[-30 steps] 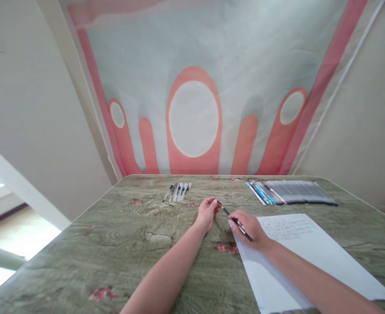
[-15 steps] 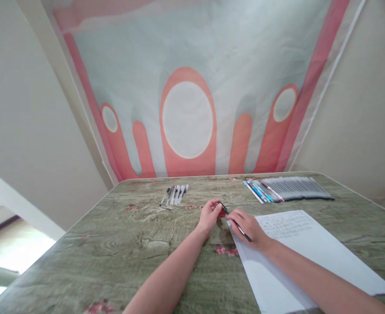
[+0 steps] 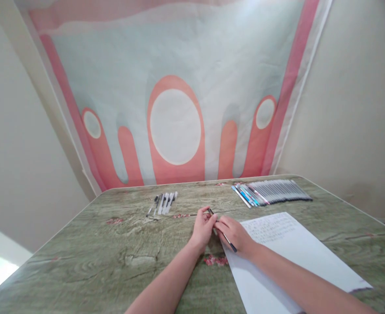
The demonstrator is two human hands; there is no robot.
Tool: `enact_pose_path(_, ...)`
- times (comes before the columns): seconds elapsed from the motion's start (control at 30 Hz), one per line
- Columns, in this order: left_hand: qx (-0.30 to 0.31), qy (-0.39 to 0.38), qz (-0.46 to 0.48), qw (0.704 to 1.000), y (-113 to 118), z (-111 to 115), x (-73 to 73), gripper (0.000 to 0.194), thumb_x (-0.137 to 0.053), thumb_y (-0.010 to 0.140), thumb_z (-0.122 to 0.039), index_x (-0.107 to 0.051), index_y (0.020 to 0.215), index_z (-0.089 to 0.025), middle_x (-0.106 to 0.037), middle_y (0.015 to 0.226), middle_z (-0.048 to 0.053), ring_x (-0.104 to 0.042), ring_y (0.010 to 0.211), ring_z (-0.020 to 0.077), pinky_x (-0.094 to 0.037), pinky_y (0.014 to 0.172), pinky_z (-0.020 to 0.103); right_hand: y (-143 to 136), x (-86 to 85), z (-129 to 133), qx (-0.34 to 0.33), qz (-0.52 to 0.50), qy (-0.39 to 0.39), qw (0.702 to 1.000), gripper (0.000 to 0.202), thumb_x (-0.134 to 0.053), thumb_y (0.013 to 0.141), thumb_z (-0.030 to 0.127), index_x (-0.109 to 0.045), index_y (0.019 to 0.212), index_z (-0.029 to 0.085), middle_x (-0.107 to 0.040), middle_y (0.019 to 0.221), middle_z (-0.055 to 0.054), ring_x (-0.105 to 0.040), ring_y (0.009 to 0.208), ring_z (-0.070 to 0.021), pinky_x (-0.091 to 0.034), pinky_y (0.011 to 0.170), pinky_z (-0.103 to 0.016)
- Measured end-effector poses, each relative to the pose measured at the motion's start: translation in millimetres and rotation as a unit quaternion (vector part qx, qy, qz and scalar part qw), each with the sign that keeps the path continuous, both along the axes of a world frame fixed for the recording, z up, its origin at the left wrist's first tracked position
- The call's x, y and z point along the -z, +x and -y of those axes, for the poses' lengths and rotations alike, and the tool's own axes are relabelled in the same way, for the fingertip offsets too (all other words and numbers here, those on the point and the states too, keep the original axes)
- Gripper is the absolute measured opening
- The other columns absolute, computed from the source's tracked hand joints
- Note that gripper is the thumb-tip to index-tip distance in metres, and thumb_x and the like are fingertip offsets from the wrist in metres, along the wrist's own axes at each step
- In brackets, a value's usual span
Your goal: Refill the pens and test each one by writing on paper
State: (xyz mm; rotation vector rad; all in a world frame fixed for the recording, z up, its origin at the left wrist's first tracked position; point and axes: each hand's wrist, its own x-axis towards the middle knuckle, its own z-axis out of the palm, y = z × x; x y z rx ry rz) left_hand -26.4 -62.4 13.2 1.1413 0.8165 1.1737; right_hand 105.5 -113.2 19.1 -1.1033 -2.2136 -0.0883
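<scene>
A slim dark pen (image 3: 225, 239) slants between my two hands over the table, near the left edge of a white sheet (image 3: 305, 257) with handwriting on its upper part. My left hand (image 3: 203, 224) pinches the pen's upper end between thumb and fingers. Closed around its middle is my right hand (image 3: 234, 234), with the wrist above the paper. The pen's lower black end sticks out below the right fingers. Both hands nearly touch each other.
Several clear and black pen parts (image 3: 163, 203) lie at the back left of the wood-patterned table (image 3: 114, 244). A long row of pens (image 3: 277, 190), some blue and white, lies at the back right. Behind the table hangs a pink and grey printed sheet (image 3: 176, 52).
The view has shifted, so the table's contents appear further left. My hands have come closer together along the pen.
</scene>
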Motion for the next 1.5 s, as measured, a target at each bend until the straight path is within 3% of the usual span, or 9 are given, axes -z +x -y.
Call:
enact_pose_path(0.13,-0.058,0.002,0.003,0.998,-5,-10,4.0,0.052,-0.065,0.066,-0.033,-0.041,0.109,-0.017,-0.055,0.068,-0.002,-0.057,0.062,0.0096,-0.044,0.061,0.022,7,-5.7,0,-0.003,-0.076,-0.077,0.994,0.029,-0.04,0.083,0.02,-0.047,0.111,0.016,-0.057,0.096,-0.008,-0.052,0.089,-0.0185,-0.04,0.079,-0.033)
enact_pose_path(0.3,-0.079,0.022,-0.014,0.997,-11,-14,5.4,0.05,-0.063,0.068,-0.032,-0.039,0.11,-0.017,-0.055,0.07,-0.002,-0.059,0.064,0.0111,-0.046,0.063,0.024,7,-5.8,-1,0.039,-0.229,-0.251,0.94,0.019,-0.043,0.082,0.027,-0.053,0.094,0.017,-0.062,0.078,-0.003,-0.057,0.068,-0.0131,-0.043,0.062,-0.024)
enact_pose_path(0.47,-0.066,0.061,-0.017,0.996,-6,-10,7.0,0.055,-0.061,0.071,-0.03,-0.033,0.117,-0.019,-0.056,0.079,0.001,-0.06,0.069,0.0115,-0.047,0.067,0.026,4,1.7,-12,0.034,-0.246,-0.34,0.907,0.022,-0.055,0.072,0.025,-0.054,0.09,0.014,-0.06,0.065,0.0,-0.055,0.055,-0.0109,-0.04,0.05,-0.02)
enact_pose_path(0.57,-0.102,0.055,-0.028,0.993,-6,-12,9.4,0.057,-0.056,0.075,-0.031,-0.026,0.122,-0.02,-0.055,0.096,0.007,-0.059,0.079,0.0123,-0.046,0.073,0.027,17,-5.4,-32,0.086,-0.172,-0.323,0.927,0.02,-0.052,0.073,0.026,-0.057,0.09,0.015,-0.063,0.066,0.0,-0.057,0.057,-0.0113,-0.04,0.052,-0.02)
enact_pose_path(0.63,-0.114,0.049,-0.047,0.991,-6,-14,11.8,0.05,-0.053,0.078,-0.031,-0.029,0.119,-0.018,-0.053,0.102,0.01,-0.059,0.081,0.0129,-0.046,0.074,0.028,33,-13.6,-51,0.166,-0.062,-0.285,0.942,0.017,-0.052,0.074,0.027,-0.059,0.086,0.016,-0.065,0.072,-0.001,-0.059,0.064,-0.0118,-0.041,0.059,-0.019)
enact_pose_path(0.7,-0.113,0.047,-0.063,0.991,-7,-16,14.4,0.043,-0.051,0.079,-0.03,-0.032,0.115,-0.017,-0.052,0.104,0.011,-0.059,0.08,0.0131,-0.047,0.072,0.028,49,-20.3,-70,0.277,0.027,-0.248,0.928,0.015,-0.053,0.074,0.026,-0.061,0.083,0.017,-0.067,0.079,-0.005,-0.06,0.076,-0.0153,-0.041,0.066,-0.022)
enact_pose_path(0.83,-0.107,0.049,-0.083,0.99,-8,-16,19.1,0.035,-0.054,0.076,-0.023,-0.038,0.107,-0.017,-0.052,0.103,0.01,-0.059,0.077,0.0127,-0.046,0.07,0.027,67,-19.7,-95,0.367,0.074,-0.221,0.901,0.017,-0.049,0.077,0.019,-0.062,0.083,0.01,-0.065,0.085,-0.017,-0.06,0.084,-0.0229,-0.041,0.07,-0.029)
enact_pose_path(1.03,-0.093,0.079,-0.102,0.987,-8,-16,24.7,0.029,-0.049,0.076,-0.014,-0.041,0.104,-0.017,-0.053,0.1,0.008,-0.058,0.078,0.0122,-0.045,0.071,0.026,68,-4.9,-95,0.422,0.113,-0.19,0.879,0.025,-0.042,0.081,0.02,-0.06,0.09,0.007,-0.063,0.087,-0.019,-0.06,0.083,-0.0238,-0.042,0.07,-0.03)
enact_pose_path(1.5,-0.082,0.093,-0.149,0.981,-10,-20,25.4,0.029,-0.052,0.071,-0.011,-0.046,0.1,-0.015,-0.056,0.093,0.008,-0.056,0.074,0.0115,-0.045,0.07,0.026,78,4.9,-91,0.473,0.137,-0.15,0.857,0.026,-0.04,0.082,0.029,-0.055,0.093,0.01,-0.059,0.084,-0.015,-0.061,0.078,-0.0261,-0.042,0.065,-0.035)
